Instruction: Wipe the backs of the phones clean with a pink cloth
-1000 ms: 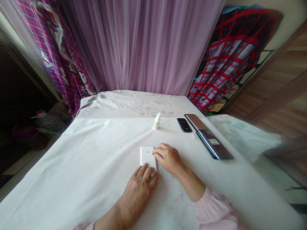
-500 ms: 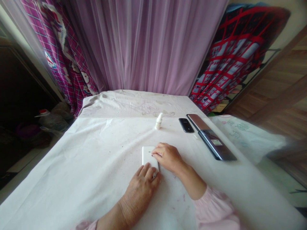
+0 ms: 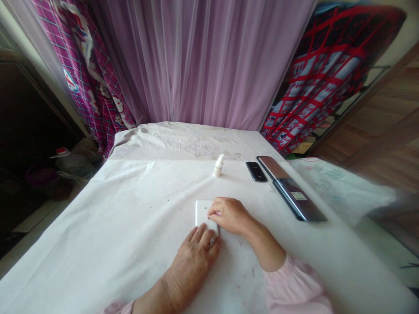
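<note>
A white phone (image 3: 200,213) lies on the white-covered table in front of me. Its upturned face is plain white with a small dark mark near the far end. Across the near end rests my left hand (image 3: 193,263), its fingers over the phone and the thumb along the right side, steadying it. My right hand (image 3: 231,215) is closed in a pinch over the phone's right edge, the fingertips at its surface. Whatever sits in that pinch is too small to make out. Beyond the phone stands a small white pump bottle (image 3: 218,165).
At the right of the table (image 3: 131,244) lie a small dark phone (image 3: 256,172), a rose-coloured phone (image 3: 273,167) and a dark shiny phone (image 3: 299,198) with a label. A plastic bag (image 3: 347,183) is past the right edge. Purple curtains (image 3: 203,65) hang behind.
The right fingertips have slid slightly toward me along the phone, lower than the dark mark. The left hand keeps its place on the phone. The whole view has shifted a little.
</note>
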Available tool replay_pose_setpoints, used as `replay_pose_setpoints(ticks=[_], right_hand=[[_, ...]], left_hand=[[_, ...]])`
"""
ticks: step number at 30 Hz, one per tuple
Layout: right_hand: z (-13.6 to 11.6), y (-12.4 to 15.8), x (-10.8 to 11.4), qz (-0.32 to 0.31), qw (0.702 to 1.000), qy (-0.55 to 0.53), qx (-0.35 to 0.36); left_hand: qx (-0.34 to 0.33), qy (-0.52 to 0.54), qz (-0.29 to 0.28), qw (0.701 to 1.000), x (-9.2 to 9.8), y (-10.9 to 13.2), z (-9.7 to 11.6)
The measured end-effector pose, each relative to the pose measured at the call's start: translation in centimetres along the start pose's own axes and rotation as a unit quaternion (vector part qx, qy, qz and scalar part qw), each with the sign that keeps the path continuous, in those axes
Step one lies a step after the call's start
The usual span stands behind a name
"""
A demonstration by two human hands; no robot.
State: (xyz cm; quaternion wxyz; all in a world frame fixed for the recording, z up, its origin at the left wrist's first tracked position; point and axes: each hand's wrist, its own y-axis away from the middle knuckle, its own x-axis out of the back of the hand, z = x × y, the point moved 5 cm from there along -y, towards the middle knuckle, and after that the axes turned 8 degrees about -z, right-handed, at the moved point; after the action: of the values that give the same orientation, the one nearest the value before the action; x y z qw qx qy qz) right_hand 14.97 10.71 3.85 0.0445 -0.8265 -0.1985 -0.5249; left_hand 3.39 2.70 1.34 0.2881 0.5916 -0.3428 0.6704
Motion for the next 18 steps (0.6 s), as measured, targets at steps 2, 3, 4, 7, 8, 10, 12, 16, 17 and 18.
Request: replay_pose_setpoints(ticks=[2,3,4,7,8,10,12,16,17,18], right_hand=[[0.0,0.0,0.0,0.000,1.000,-0.002,-0.002],[-0.1,0.0,0.0,0.006,1.000,-0.001,-0.005],[-0.1,-0.1,0.0,0.015,1.000,0.002,-0.008],[-0.2,-0.5,-0.3,0.054,0.998,0.022,-0.011],[-0.2,-0.6,-0.5,0.072,0.997,0.031,-0.009],[-0.3,-0.9,-0.8,0.108,0.993,0.044,-0.001],[-0.2,-1.1,-1.2,0.137,0.989,0.049,0.005],[0.0,-1.4,-1.5,0.147,0.988,0.050,0.010],[-0.1,-1.4,-1.5,0.142,0.989,0.052,0.011],[-0.1,-1.4,-1.4,0.136,0.989,0.053,0.014]], left_hand=[[0.000,0.002,-0.001,1.000,0.0,0.0,0.0],[0.000,0.003,-0.001,1.000,0.0,0.0,0.0],[0.000,0.004,-0.001,1.000,0.0,0.0,0.0],[0.000,0.002,-0.007,1.000,0.0,0.0,0.0],[0.001,0.000,-0.011,1.000,0.0,0.0,0.0],[0.001,0.000,-0.019,1.000,0.0,0.0,0.1],[0.001,0.002,-0.023,1.000,0.1,0.0,0.1],[0.000,0.007,-0.021,1.000,0.2,0.0,0.1],[0.001,0.008,-0.020,1.000,0.2,0.0,0.1],[0.002,0.008,-0.019,1.000,0.2,0.1,0.1]])
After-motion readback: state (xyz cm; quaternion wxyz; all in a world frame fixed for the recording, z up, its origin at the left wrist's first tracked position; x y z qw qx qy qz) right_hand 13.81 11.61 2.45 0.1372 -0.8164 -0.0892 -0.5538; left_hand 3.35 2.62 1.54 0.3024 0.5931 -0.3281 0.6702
